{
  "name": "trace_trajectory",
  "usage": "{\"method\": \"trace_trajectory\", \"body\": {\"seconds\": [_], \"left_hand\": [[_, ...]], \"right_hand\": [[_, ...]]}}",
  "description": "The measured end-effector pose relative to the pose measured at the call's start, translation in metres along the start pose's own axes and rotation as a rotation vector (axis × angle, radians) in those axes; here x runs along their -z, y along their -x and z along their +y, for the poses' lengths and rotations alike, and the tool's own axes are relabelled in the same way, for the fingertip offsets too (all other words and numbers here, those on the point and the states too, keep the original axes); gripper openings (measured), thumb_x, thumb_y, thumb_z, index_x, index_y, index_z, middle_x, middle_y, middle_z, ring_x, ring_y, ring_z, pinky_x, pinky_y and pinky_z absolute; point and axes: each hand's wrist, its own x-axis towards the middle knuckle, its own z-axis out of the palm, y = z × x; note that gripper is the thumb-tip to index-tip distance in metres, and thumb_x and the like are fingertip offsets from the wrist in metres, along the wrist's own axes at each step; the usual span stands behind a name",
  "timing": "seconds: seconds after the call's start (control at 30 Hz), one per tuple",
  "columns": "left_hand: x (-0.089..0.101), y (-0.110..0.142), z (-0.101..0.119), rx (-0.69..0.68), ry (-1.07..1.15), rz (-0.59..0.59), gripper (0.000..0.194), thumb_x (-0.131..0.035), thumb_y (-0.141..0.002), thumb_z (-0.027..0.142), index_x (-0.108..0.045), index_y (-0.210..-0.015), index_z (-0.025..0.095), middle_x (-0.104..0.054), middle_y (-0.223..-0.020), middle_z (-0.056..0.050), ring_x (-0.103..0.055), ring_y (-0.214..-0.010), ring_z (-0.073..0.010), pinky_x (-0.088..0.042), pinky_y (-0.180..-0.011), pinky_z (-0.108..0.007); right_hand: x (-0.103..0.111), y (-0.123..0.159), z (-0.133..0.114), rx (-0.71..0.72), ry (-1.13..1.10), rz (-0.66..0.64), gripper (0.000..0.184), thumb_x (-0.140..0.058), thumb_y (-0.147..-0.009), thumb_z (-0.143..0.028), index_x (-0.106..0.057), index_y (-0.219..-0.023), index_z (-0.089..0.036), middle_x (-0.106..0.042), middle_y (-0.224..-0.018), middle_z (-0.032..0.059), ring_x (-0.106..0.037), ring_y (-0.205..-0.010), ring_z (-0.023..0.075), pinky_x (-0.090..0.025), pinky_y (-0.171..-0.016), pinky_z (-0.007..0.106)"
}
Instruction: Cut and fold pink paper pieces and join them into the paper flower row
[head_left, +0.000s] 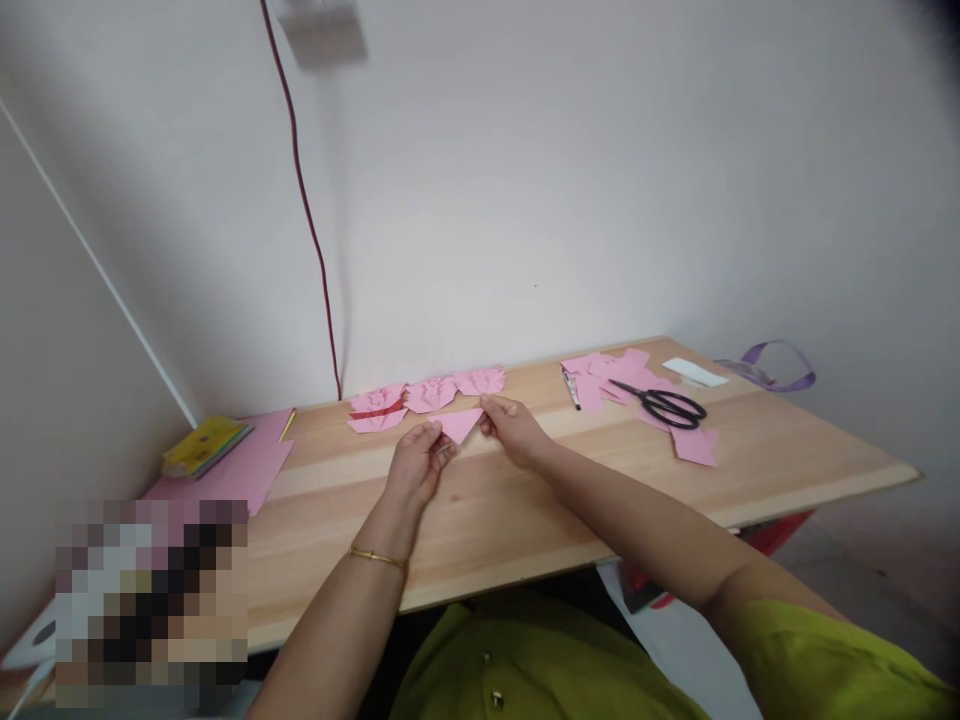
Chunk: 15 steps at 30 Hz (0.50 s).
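A small piece of pink paper (460, 425), folded into a triangle, is held between my two hands above the wooden table. My left hand (416, 460) pinches its left side between thumb and fingers. At the upper right corner of the triangle, my right hand (511, 428) is closed on the paper. Just beyond my hands lies a row of pink paper flowers (430, 394) with cut, ruffled edges. A red strip (377, 410) crosses the leftmost one.
Black-handled scissors (667, 405) lie on pink paper scraps (600, 385) to the right, beside a pen (571, 388). A white card (695, 372) and a purple strap (799, 380) are farther right. Pink sheets (266, 470) and a yellow packet (202, 446) lie left. A dark red cable (304, 190) hangs along the wall.
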Motion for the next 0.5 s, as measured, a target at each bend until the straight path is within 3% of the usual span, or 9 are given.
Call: {"method": "trace_trajectory", "body": {"seconds": [0.1, 0.23, 0.5], "left_hand": [[0.001, -0.001, 0.0, 0.003, 0.028, 0.007, 0.032, -0.083, -0.056, 0.029, -0.056, -0.067, 0.014, -0.055, -0.06, 0.003, -0.053, -0.057, -0.0076, -0.05, -0.058, -0.022], [0.001, 0.0, 0.001, -0.008, 0.014, -0.009, 0.033, -0.083, -0.055, 0.03, -0.057, -0.068, 0.015, -0.056, -0.061, 0.003, -0.053, -0.059, -0.0077, -0.05, -0.06, -0.022], [0.004, 0.001, -0.011, -0.072, -0.361, -0.152, 0.033, -0.078, -0.062, 0.038, -0.057, -0.062, 0.014, -0.06, -0.059, -0.001, -0.054, -0.055, -0.0094, -0.044, -0.057, -0.022]], "right_hand": [[-0.001, 0.002, 0.003, -0.047, -0.052, -0.08, 0.042, -0.064, -0.072, -0.058, -0.059, -0.079, -0.017, -0.056, -0.066, -0.0018, -0.049, -0.058, 0.009, -0.039, -0.057, 0.024], [-0.008, 0.01, 0.003, -0.078, 0.059, -0.216, 0.039, -0.074, -0.065, -0.048, -0.057, -0.078, -0.016, -0.058, -0.063, -0.0023, -0.05, -0.058, 0.0092, -0.039, -0.058, 0.024], [-0.008, 0.011, 0.005, -0.063, 0.061, -0.168, 0.039, -0.073, -0.065, -0.049, -0.057, -0.076, -0.015, -0.059, -0.063, -0.0019, -0.05, -0.059, 0.0094, -0.038, -0.057, 0.023]]}}
